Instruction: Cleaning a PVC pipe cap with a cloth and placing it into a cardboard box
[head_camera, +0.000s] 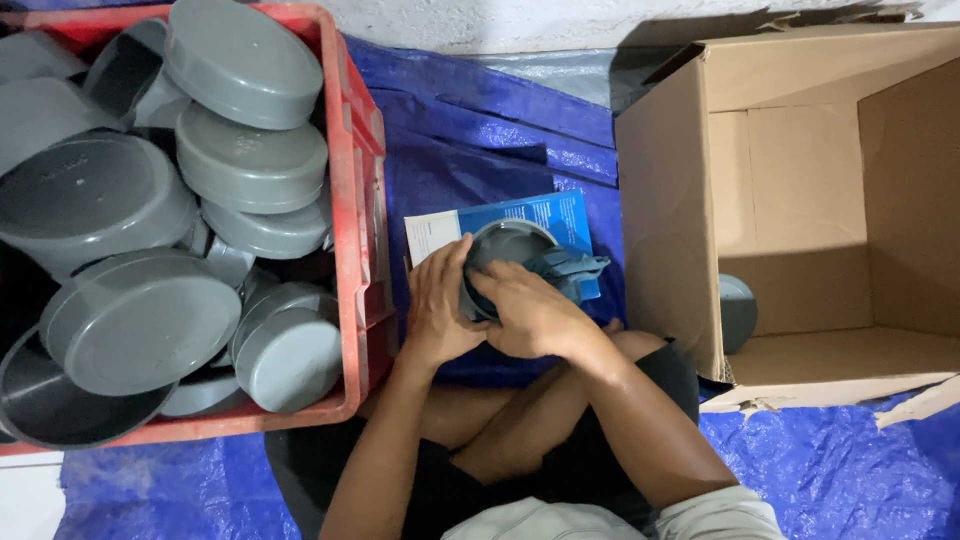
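Observation:
I sit cross-legged on a blue tarp. Both hands hold one grey round plastic cap (510, 250) in front of my knees, its hollow side facing up. My left hand (438, 305) grips its left rim. My right hand (530, 312) covers its near side, fingers curled over the edge. A small grey clip-like piece (575, 266) sticks out at the cap's right side. Under the cap lies a blue and white printed sheet (540, 215).
A red plastic crate (362, 200) at my left is heaped with several grey round caps (140, 320). An open cardboard box (800, 200) lies on its side at my right, with one grey cap (738, 312) inside at its near corner. Blue tarp (480, 130) covers the floor.

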